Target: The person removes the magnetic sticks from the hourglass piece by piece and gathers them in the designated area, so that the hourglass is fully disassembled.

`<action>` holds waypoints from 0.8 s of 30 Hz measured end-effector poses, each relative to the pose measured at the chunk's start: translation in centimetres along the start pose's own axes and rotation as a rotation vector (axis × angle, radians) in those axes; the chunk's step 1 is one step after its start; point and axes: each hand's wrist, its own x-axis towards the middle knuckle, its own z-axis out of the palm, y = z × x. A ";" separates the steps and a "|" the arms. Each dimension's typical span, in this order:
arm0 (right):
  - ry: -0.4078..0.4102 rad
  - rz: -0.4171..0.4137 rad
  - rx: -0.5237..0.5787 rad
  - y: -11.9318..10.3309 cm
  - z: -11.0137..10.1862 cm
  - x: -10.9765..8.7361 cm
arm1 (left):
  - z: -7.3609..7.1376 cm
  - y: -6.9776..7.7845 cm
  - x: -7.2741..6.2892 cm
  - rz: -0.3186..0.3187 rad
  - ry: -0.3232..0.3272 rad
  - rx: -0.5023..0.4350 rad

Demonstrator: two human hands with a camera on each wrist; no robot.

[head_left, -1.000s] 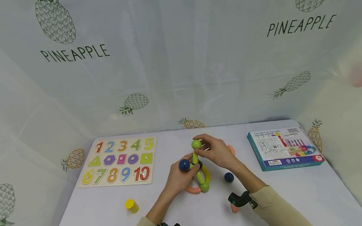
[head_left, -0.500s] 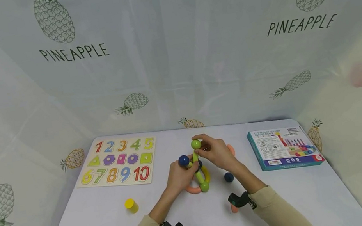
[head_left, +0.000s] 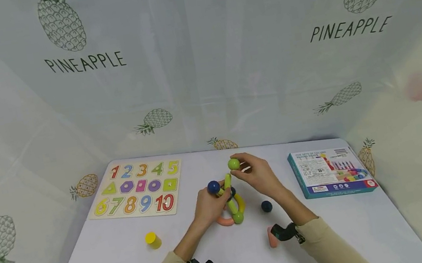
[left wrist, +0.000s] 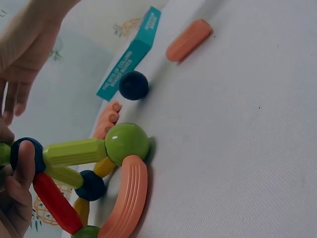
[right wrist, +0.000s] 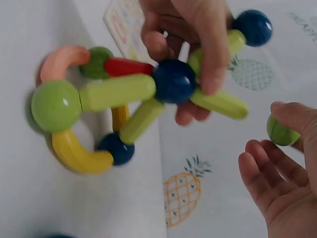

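Observation:
My left hand [head_left: 208,205] grips a magnetic stick-and-ball frame near its upper navy ball [right wrist: 174,82]. Below that ball, green sticks and a red stick [left wrist: 55,203] slope down to a ring of curved yellow [right wrist: 81,154] and coral sticks [left wrist: 128,198] joined by green and navy balls. From the hub a bare-ended green stick [right wrist: 220,105] points up past the left fingers, and another arm ends in a navy ball [head_left: 213,187]. Between thumb and fingers my right hand [head_left: 257,174] pinches a loose green ball [head_left: 233,163], a small gap from the stick's end.
Right of the frame lie a navy ball [head_left: 266,206] and a coral stick [head_left: 272,237]. Several coral pieces [left wrist: 110,119] lie behind it. A yellow cylinder [head_left: 153,240] stands at left, a number board [head_left: 133,179] at back left, a teal-edged box [head_left: 326,168] at right.
The right hand has pulled the green ball off the upper green stick, moving it slightly right and up. The left hand shifted a little, tilting the navy-ended arm upward, then stayed put.

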 end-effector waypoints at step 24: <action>-0.411 0.317 -0.135 7.0 -6.8 -8.4 | -0.5 -0.6 -0.1 -0.038 -0.010 0.016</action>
